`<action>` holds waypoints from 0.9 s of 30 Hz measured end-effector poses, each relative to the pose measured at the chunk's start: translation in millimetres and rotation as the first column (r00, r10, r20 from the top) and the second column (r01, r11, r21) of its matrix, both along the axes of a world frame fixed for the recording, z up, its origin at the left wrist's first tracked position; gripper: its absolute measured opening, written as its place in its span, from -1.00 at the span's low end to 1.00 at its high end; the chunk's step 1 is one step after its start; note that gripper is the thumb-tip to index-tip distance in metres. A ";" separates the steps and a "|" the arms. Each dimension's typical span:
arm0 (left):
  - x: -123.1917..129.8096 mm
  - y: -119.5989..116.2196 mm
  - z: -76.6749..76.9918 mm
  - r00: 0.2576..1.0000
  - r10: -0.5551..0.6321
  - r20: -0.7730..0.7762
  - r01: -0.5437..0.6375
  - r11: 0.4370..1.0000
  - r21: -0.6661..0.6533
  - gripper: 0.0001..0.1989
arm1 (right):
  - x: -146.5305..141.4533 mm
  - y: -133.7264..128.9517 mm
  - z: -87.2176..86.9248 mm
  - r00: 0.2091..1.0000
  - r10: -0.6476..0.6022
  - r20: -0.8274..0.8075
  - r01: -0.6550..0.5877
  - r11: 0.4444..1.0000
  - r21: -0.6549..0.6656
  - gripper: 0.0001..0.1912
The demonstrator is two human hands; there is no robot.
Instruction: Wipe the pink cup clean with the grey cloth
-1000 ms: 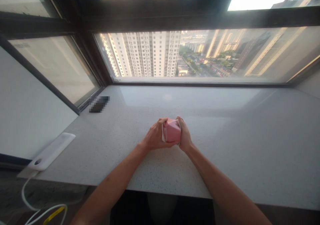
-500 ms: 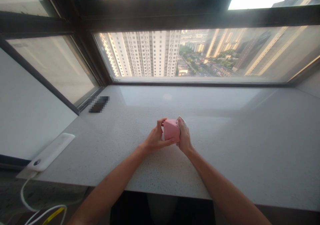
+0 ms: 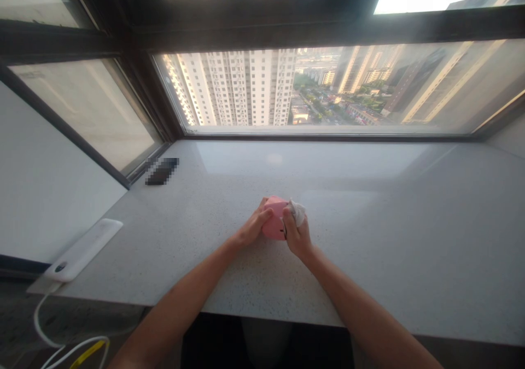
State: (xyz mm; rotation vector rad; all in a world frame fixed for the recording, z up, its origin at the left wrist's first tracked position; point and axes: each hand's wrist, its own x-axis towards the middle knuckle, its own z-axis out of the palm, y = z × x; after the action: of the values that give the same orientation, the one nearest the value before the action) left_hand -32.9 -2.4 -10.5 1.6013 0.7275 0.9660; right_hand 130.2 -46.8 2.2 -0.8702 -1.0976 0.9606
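A small pink object point(image 3: 273, 229) with rounded sides and a dark mark near its right edge is held between my hands, above the pale speckled counter point(image 3: 197, 210). Its exact kind does not show. My left hand point(image 3: 254, 226) is closed around its left side, thumb lying over the near face. Bunched up in my right hand point(image 3: 298, 239) is a crumpled white cloth point(image 3: 297, 212), possibly a tissue, pressed against the object's right side. The fingertips behind the object are hidden.
At the counter's back left lies a dark, pixelated item point(image 3: 162, 172). A long white device point(image 3: 86, 249) with a white cable point(image 3: 39, 320) sits at the left edge. Windows in dark frames point(image 3: 254, 24) border the far side.
The pink object has turned and tilted, shifting slightly left. My left thumb has moved up onto its face. My right hand has rolled over, and more of the white cloth shows.
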 end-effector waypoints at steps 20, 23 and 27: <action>-4.5 8.6 -3.7 0.930 0.141 -0.339 0.119 0.757 0.643 0.56 | 20.6 35.8 9.7 0.727 0.133 -0.673 -0.483 0.796 -0.364 -0.65; -7.9 7.2 -1.1 0.898 0.165 -0.408 0.176 0.715 0.676 0.48 | 23.9 39.3 7.7 0.721 0.144 -0.678 -0.514 0.767 -0.384 -0.68; -10.8 5.1 5.6 0.857 0.248 -0.452 0.205 0.640 0.740 0.37 | 27.8 42.4 7.3 0.724 0.099 -0.683 -0.502 0.754 -0.424 -0.72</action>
State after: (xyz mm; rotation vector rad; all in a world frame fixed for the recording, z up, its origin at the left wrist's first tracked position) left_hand -43.7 2.8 -4.9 2.7157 0.7258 0.9131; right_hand 158.0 -4.3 9.4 -0.7497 -0.3399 1.8021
